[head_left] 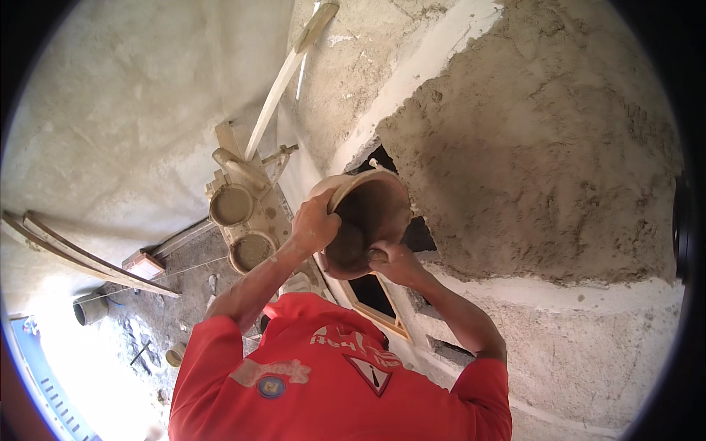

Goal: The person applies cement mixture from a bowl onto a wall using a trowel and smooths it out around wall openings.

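Observation:
Both my hands hold a wide, round, mortar-stained bucket point(388, 197), tilted so that its open mouth faces me. My left hand point(316, 222) grips the rim on the left, thumb over the edge. The lower right of the rim is held by my right hand point(393, 263), its fingers partly hidden by the bucket. Inside it is brown and shadowed, and I cannot tell how much material is in there. Beyond the bucket lies a rough wall with a large patch of damp brown mortar point(544, 147). Dark openings show around the bucket's edge.
Two round containers of grey mortar point(232, 204) stand to the left on a coated board. A wooden plank point(288, 84) leans near the corner. Curved boards point(88, 257) slant at far left, above a pipe-like container point(90, 309). A wooden frame point(397, 322) is below the bucket.

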### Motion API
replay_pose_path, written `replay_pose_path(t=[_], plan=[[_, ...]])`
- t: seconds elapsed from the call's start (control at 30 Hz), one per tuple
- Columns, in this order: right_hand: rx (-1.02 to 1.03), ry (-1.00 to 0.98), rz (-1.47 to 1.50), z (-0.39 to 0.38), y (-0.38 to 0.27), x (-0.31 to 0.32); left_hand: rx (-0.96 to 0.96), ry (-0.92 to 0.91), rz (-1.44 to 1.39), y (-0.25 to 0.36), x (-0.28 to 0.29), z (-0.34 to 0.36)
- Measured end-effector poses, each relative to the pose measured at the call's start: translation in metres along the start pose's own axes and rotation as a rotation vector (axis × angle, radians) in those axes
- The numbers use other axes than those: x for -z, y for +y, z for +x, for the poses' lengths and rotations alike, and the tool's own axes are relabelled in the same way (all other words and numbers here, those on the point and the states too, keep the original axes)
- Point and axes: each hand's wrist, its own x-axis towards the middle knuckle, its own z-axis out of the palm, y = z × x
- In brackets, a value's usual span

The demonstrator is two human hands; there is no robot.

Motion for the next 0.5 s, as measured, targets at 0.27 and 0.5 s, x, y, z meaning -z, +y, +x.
replay_pose_path(t=[0.27,0.5], plan=[[-0.103,0.332,0.019,-0.038,0.0,0.023,-0.136,0.003,-0.249,0.016,0.021,-0.002],[-0.12,0.384,-0.17,-0.035,-0.013,0.041,-0.14,0.006,-0.288,0.033,0.025,0.006]])
